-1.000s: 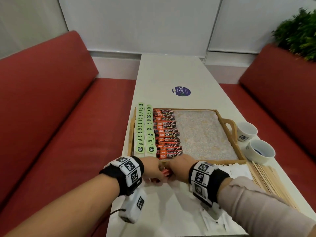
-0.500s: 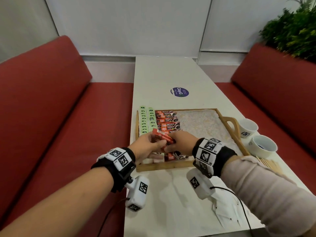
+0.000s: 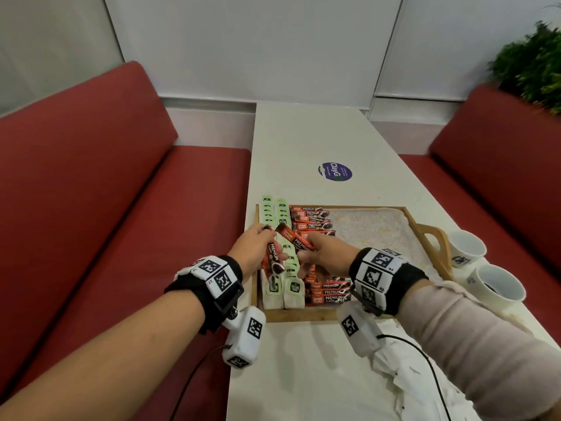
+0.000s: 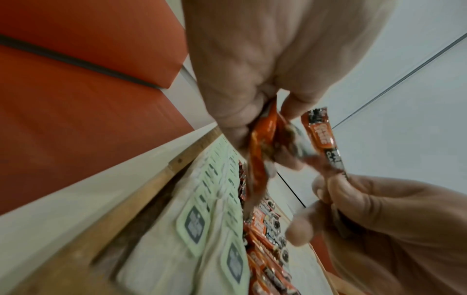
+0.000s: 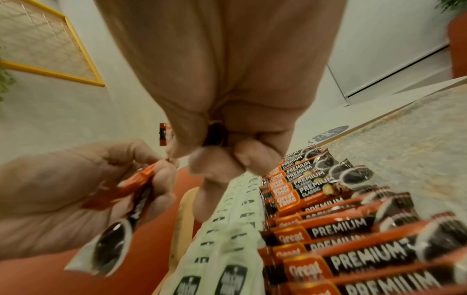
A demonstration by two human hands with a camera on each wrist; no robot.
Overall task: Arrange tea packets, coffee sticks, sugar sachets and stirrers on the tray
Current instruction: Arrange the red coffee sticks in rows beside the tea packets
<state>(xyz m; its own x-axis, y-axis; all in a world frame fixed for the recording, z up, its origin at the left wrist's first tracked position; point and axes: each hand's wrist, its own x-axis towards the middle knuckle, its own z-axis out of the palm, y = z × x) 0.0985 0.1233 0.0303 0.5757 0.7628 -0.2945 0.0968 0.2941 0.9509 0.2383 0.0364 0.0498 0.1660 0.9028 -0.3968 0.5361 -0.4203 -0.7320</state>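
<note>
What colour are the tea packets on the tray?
Pale green tea packets with dark labels, clearest in the head view.

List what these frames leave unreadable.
- Head view: the right hand covers the middle of the coffee stick row.
- Left wrist view: blur smears the left hand's sticks; count unclear.
- Right wrist view: the grip hides most of the right hand's stick.

I count two hands: my left hand (image 3: 253,249) pinches one coffee stick (image 3: 273,262), my right hand (image 3: 329,253) pinches a second coffee stick (image 3: 296,240). Under my fingers (image 3: 283,256) one tray (image 3: 431,235) carries two rows of tea packets (image 3: 282,212) and one row of coffee sticks (image 3: 312,220), too overlapped for an exact count. Right of my right-hand fingers I see two paper cups (image 3: 467,247)
</note>
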